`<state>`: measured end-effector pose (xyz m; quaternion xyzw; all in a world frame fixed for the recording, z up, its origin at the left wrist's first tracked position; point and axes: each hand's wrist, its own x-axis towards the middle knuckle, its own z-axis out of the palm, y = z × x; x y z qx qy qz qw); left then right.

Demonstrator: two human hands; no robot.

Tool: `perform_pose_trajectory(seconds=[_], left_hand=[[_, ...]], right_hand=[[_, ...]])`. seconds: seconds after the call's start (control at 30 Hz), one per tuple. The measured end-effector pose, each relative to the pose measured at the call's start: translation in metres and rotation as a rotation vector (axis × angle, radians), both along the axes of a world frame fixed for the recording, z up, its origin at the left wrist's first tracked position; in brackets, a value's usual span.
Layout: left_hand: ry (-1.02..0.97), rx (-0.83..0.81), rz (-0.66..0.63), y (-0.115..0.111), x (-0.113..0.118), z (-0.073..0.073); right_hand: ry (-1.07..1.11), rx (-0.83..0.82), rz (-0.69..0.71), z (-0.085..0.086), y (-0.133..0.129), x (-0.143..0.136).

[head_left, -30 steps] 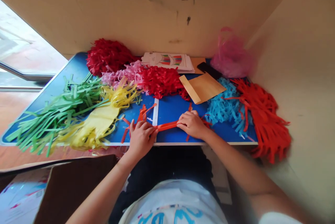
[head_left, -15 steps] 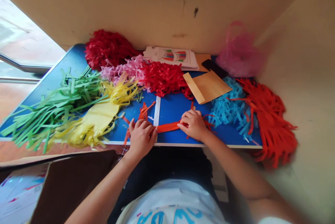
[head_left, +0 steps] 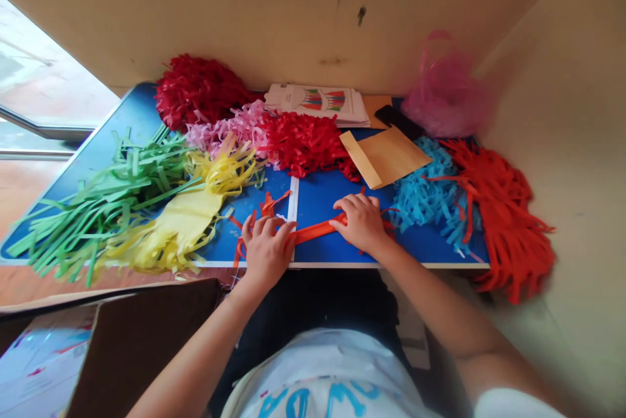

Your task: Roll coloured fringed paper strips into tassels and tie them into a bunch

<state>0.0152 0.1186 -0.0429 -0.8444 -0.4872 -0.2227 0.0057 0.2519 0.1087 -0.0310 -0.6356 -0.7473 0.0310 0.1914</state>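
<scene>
Between my two hands stretches an orange fringed paper strip [head_left: 313,231], just above the blue table [head_left: 323,199] near its front edge. My left hand [head_left: 268,245] is closed on the strip's left end, where cut orange fringes stick out past the fingers. At the other end, my right hand [head_left: 360,222] pinches the strip between thumb and fingers. Some fringes show beyond that hand too. The palms hide both ends in part.
Green [head_left: 122,190] and yellow fringed paper [head_left: 188,212] lie left. Dark red [head_left: 200,92], pink [head_left: 235,128] and red fringe [head_left: 306,144] sit behind. A brown envelope [head_left: 391,157], phone [head_left: 401,123], blue fringe [head_left: 425,190], orange fringe [head_left: 508,222] and pink bag [head_left: 445,102] are right. A cardboard box [head_left: 147,333] stands below left.
The orange strip now slants up toward my right hand and looks narrower. My right hand has shifted slightly up; both hands still hold the strip. The view has moved a little.
</scene>
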Motion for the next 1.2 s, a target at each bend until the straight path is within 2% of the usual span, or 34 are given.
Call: perform_pose_trajectory(seconds=[0.13,0.2,0.33,0.47,0.57,0.63,0.73,0.87,1.0,1.2], left_hand=[[0.100,0.053,-0.172,-0.002,-0.001,0.008],[0.113,0.065,-0.198,-0.004,0.001,0.012],[0.096,0.075,-0.196,-0.007,0.010,0.013],[0.049,0.152,-0.182,-0.006,0.017,0.007],[0.050,0.208,-0.184,-0.006,0.014,0.003],[0.058,0.214,-0.200,-0.007,0.007,0.002],[0.038,0.164,-0.216,-0.009,-0.007,0.001],[-0.067,0.075,-0.214,-0.008,-0.019,0.001],[-0.098,-0.004,-0.189,-0.008,-0.015,0.004],[-0.016,-0.108,-0.081,-0.003,-0.005,0.006]], right_hand=[[-0.113,0.115,0.332,0.002,-0.010,-0.001],[-0.144,0.123,0.416,-0.002,-0.011,0.000],[-0.128,0.139,0.365,-0.003,-0.007,-0.001],[-0.167,0.157,0.323,0.004,-0.013,-0.016],[-0.205,0.189,0.339,0.000,-0.020,-0.023],[-0.202,0.183,0.331,-0.006,-0.024,-0.017],[-0.138,0.148,0.277,-0.015,-0.026,0.006],[0.060,0.036,0.175,-0.020,-0.023,0.032],[0.173,-0.084,0.129,-0.015,-0.016,0.033],[0.122,-0.230,0.068,-0.003,-0.005,0.023]])
